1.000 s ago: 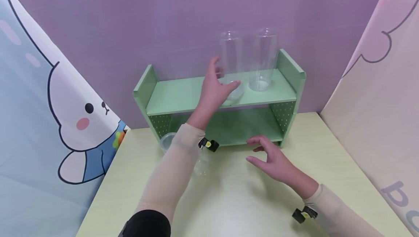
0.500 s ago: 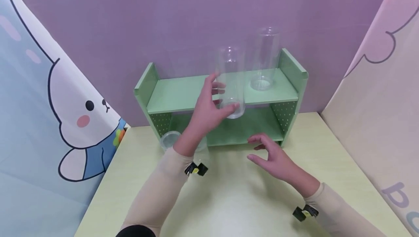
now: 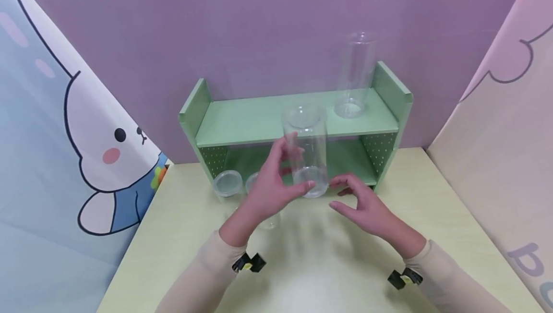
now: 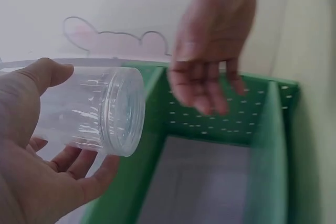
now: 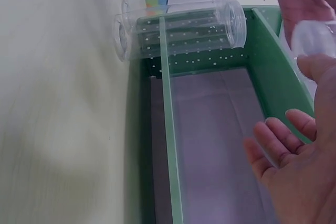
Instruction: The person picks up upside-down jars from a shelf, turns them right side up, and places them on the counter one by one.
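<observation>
My left hand [image 3: 274, 186] grips a clear plastic jar [image 3: 307, 152] round its side, thumb in front and fingers behind. It is upright and lifted off the shelf, in front of the green two-tier rack [image 3: 242, 126]. In the left wrist view the jar [image 4: 84, 108] lies across the palm, its ridged end toward the rack. My right hand [image 3: 367, 210] hovers over the table to the right of the jar, fingers loosely bent and holding nothing. In the right wrist view that hand [image 5: 294, 166] has its palm turned up beside the rack.
Another clear jar [image 3: 352, 82] stands on the rack's top shelf at the right. Two more clear jars stand on the table at the rack's front left, the nearer to the edge being a lidded jar [image 3: 228, 186]. The pale table [image 3: 311, 270] spreads in front; a purple cloth wall [image 3: 259, 30] rises behind.
My left hand has taken hold of the left jar on the top shelf and brought it down and forward, toward the right hand. The right hand has hardly moved.
</observation>
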Demonstrator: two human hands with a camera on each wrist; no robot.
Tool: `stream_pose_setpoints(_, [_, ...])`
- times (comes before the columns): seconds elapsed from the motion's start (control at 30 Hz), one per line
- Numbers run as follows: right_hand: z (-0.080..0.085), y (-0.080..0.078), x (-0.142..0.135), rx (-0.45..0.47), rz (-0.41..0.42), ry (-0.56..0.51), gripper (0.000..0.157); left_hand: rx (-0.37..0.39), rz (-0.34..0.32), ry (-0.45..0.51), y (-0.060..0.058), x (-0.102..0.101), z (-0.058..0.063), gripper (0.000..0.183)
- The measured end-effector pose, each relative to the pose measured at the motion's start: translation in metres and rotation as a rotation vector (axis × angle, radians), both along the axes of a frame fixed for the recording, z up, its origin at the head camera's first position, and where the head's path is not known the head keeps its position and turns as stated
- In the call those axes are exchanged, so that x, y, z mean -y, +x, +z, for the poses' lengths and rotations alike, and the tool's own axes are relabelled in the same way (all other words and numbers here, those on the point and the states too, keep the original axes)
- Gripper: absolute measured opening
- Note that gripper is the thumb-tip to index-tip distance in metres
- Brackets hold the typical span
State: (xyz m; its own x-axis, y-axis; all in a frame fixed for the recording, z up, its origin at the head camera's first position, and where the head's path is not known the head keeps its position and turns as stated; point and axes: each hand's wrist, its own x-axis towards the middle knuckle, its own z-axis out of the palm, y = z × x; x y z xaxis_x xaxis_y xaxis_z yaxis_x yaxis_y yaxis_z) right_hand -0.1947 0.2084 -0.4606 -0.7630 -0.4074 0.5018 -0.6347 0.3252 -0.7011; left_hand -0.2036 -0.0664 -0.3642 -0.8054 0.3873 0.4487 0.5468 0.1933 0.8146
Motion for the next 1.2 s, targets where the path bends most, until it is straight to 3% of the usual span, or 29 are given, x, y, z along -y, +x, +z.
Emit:
stream_pose_setpoints(0.23, [0.001, 0.000, -0.004, -0.015, 0.040, -0.009, 0.048, 0.043, -0.024, -0.039, 0.008, -0.002, -0.035, 0.102])
stream_pose_setpoints(0.6, [0.001, 0.001, -0.013, -0.024, 0.100, -0.002, 0.052, 0.111, -0.030, -0.053, 0.019, 0.000, -0.076, 0.096])
stream_pose_setpoints(0.83, [0.011, 0.000, -0.015, -0.022, 0.114, -0.039, 0.056, 0.150, -0.043, -0.066, 0.023, 0.001, -0.091, 0.095])
stream_pose_setpoints(1.2, [0.037, -0.003, -0.001, -0.044, 0.107, -0.073, 0.078, 0.149, -0.067, -0.122, 0.025, -0.004, -0.104, 0.095])
